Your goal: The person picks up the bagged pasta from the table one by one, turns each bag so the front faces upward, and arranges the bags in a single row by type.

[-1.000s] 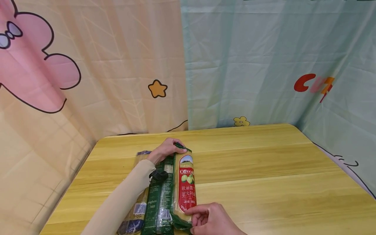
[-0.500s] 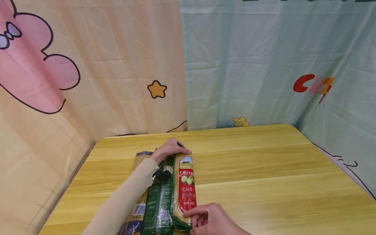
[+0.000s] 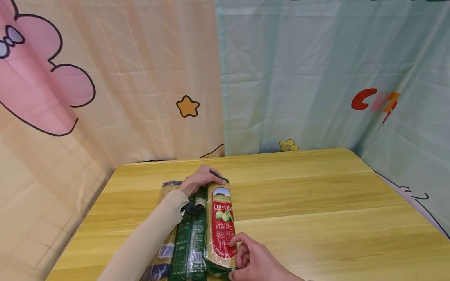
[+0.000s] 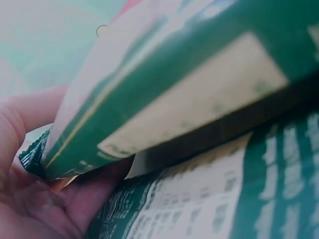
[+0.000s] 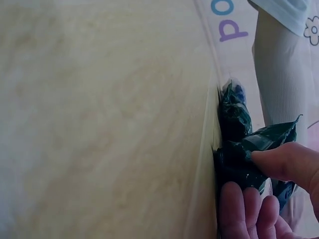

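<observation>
A spaghetti packet [image 3: 221,222] with a red label and green ends lies rightmost of the packets in the head view. My left hand [image 3: 202,178] grips its far end; in the left wrist view, the thumb and fingers stand on either side of the crimped green tip. That end is raised, leaving a dark gap above a neighbouring green packet [image 4: 199,199]. My right hand [image 3: 251,255] holds the near end at its right corner, index finger bent against the label. In the right wrist view, the thumb [image 5: 284,162] presses the crumpled green wrapper [image 5: 239,164].
Left of the held packet, the green spaghetti packet [image 3: 190,242] lies back side up with a barcode. Beyond it is a clear packet with purple ends [image 3: 158,269], partly hidden by the left sleeve [image 3: 147,234]. Printed curtains [image 3: 281,78] surround the wooden table [image 3: 316,203].
The held packet has turned slightly, so more of its red label shows. My right index finger has bent and moved up along the label. The left hand stays at the far end.
</observation>
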Demonstrator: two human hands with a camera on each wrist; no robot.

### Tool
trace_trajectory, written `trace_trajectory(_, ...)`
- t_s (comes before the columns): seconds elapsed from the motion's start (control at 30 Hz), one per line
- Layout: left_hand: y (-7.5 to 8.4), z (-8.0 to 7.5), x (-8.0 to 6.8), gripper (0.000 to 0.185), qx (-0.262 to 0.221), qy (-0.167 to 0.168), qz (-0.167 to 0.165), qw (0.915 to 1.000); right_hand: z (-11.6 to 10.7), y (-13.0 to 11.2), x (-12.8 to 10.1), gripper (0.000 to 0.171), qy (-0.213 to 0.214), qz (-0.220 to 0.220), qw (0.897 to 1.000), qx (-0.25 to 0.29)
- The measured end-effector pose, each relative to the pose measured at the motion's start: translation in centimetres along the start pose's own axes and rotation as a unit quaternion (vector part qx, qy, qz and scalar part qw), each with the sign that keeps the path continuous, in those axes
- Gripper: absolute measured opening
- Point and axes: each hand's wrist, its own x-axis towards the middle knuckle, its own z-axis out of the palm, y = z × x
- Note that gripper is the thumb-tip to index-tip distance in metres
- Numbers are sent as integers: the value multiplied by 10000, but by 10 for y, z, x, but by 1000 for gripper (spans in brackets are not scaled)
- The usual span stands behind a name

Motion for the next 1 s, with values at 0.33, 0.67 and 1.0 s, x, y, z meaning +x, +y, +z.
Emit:
trace_trajectory(0.33,-3,-5,2,27,-239,-152,42,9996,-2,-4,0,62,321,657,9969,-298)
trace_trajectory(0.67,-7,-6,-1,29,-363,-274,5,9990,-3,1,-5,69,185,822,9964,-98)
trace_trajectory(1.0,-8,-5,0,28,-533,-259,-49,9982,-6,0,-4,77,108,655,9978,31)
